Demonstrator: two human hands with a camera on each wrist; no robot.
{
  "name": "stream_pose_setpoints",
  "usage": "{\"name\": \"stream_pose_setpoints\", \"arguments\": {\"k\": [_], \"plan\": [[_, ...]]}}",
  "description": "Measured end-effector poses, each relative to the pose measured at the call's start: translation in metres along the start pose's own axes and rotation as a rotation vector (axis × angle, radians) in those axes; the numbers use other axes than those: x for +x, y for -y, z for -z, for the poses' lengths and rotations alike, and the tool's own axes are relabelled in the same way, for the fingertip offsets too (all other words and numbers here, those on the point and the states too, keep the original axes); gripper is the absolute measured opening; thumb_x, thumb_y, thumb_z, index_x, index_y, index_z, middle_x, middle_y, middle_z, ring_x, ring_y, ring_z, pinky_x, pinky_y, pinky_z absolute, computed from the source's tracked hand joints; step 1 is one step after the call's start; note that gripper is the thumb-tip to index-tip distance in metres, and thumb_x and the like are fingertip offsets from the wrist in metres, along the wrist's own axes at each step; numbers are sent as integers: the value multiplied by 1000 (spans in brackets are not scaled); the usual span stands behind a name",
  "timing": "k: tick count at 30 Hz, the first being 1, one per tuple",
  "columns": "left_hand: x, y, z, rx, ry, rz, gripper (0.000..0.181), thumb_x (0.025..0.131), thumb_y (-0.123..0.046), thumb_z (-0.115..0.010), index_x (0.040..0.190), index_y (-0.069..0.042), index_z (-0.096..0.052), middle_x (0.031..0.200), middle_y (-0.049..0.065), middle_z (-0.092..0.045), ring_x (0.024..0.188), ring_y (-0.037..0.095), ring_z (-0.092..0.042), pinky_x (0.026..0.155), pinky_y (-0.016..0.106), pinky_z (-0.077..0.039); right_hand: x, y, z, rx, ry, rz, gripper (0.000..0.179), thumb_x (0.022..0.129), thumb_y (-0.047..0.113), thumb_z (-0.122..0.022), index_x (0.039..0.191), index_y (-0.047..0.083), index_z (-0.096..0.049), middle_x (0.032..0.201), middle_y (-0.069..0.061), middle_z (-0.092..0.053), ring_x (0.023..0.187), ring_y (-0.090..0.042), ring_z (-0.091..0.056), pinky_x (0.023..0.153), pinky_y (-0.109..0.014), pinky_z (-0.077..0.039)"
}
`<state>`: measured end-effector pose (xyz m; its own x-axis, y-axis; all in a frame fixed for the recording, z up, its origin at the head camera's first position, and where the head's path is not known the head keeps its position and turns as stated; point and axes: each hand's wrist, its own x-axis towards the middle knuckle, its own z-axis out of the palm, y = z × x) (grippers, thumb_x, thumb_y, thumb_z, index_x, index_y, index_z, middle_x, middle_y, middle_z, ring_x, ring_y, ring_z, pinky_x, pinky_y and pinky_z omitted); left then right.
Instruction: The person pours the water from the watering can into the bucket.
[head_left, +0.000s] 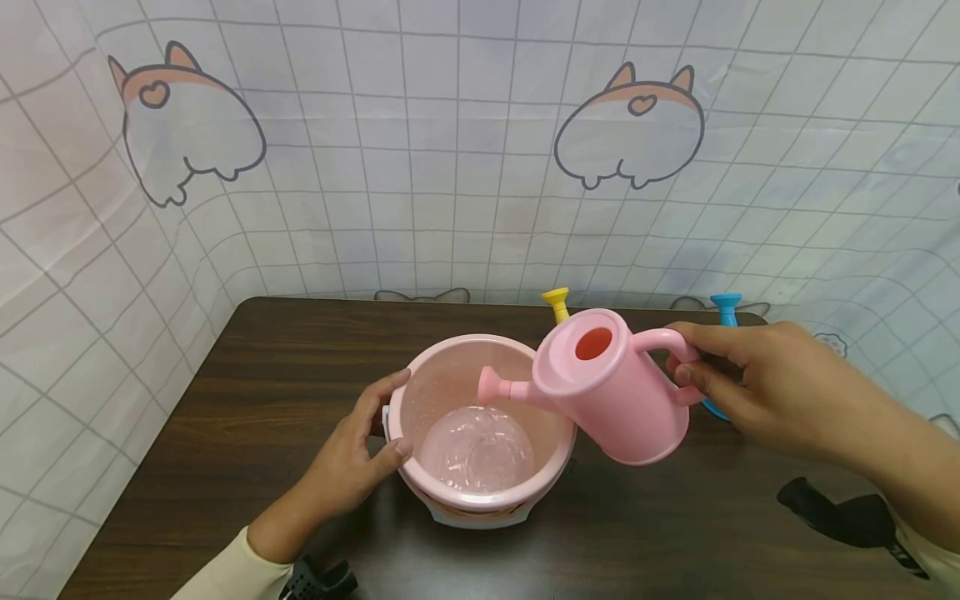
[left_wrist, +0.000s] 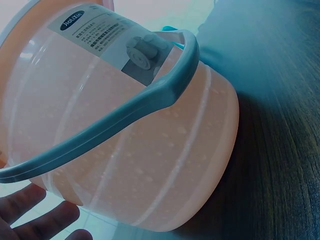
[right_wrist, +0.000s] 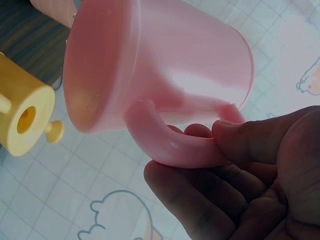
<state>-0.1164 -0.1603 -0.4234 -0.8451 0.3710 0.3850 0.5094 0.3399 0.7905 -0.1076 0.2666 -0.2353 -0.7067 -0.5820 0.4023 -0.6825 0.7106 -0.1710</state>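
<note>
My right hand (head_left: 757, 383) grips the handle of a pink watering can (head_left: 626, 408), fingers and thumb curled round it. The can leans left, its spout head over the mouth of a pale pink bucket (head_left: 558, 467). Clear water (head_left: 476, 454) with ripples lies in the bottom of the bucket. At the bucket's left rim, my left hand (head_left: 345, 458) holds on, thumb at the near side and fingers along the outside. In the left wrist view, the bucket's grey-blue handle (left_wrist: 125, 117) hangs down across its labelled side.
Behind the pink can stands a yellow watering can (right_wrist: 30, 107), mostly hidden in the head view. A blue watering can (head_left: 726, 308) is partly covered by my right hand. The dark wooden table (head_left: 300, 375) ends at a grid-patterned cloth wall (head_left: 442, 167).
</note>
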Motion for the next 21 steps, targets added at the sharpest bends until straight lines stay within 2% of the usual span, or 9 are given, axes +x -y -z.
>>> {"name": "stream_pose_setpoints", "arguments": {"k": [21], "plan": [[0, -1, 0, -3, 5, 10, 69, 99, -42, -63, 159, -26, -32, 128, 5, -60, 97, 18, -66, 87, 40, -51, 0, -2, 1, 16, 10, -4, 47, 80, -2, -82, 123, 13, -73, 78, 20, -69, 60, 5, -50, 49, -15, -38]]}}
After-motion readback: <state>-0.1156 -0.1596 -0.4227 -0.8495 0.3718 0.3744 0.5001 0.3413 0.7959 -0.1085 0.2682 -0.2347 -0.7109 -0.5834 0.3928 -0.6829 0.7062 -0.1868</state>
